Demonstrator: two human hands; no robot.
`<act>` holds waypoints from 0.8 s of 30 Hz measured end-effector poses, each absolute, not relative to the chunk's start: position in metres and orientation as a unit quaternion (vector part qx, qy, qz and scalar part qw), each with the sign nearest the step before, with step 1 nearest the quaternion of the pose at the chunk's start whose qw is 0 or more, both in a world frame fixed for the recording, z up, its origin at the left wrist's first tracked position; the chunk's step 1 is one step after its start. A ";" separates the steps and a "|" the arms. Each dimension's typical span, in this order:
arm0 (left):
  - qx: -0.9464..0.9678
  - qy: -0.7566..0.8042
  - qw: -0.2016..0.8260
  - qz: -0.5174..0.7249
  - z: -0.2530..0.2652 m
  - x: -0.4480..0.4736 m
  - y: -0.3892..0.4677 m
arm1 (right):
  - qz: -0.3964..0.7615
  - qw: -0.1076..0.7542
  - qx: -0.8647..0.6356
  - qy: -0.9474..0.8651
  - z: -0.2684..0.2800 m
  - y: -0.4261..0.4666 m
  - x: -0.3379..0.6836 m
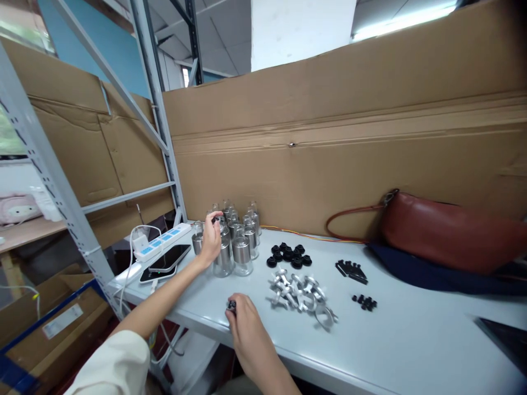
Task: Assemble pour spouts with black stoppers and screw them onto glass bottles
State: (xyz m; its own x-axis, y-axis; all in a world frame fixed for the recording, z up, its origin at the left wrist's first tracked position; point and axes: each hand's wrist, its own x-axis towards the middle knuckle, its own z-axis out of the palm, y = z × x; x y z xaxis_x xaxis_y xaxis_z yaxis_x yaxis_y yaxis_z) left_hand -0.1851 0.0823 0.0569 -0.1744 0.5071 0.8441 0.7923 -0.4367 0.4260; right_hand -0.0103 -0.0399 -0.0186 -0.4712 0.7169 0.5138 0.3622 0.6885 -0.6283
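My left hand (211, 241) is closed in a pinch among the glass bottles, with a small black piece (214, 219) at its fingertips. Whether that piece is attached to a bottle beneath it is hidden. Around it stand several clear bottles with metal bands, one of them the front bottle (242, 253). Lower down, near the table's front edge, my right hand (250, 332) is closed on a small dark part (231, 305) held between thumb and fingers. Its exact kind is too small to tell.
On the table (395, 340) lie black round caps (288, 254), silver metal clamps (302, 293), black strips (351, 271) and small black knobs (364, 302). A phone (171, 258) and power strip (164, 241) sit left; a brown bag (444, 230) lies right. Cardboard (329, 164) walls the back.
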 end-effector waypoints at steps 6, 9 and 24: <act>-0.632 -0.522 0.128 -0.558 0.054 -0.185 0.107 | 0.235 0.380 -0.333 -0.830 -0.017 -0.040 -0.010; -0.631 -0.522 0.136 -0.557 0.061 -0.189 0.106 | 0.247 0.381 -0.336 -0.825 -0.017 -0.042 -0.009; -0.759 -0.646 -0.065 -0.060 0.181 -0.191 0.209 | 0.263 0.354 -0.346 -0.828 -0.017 -0.043 -0.008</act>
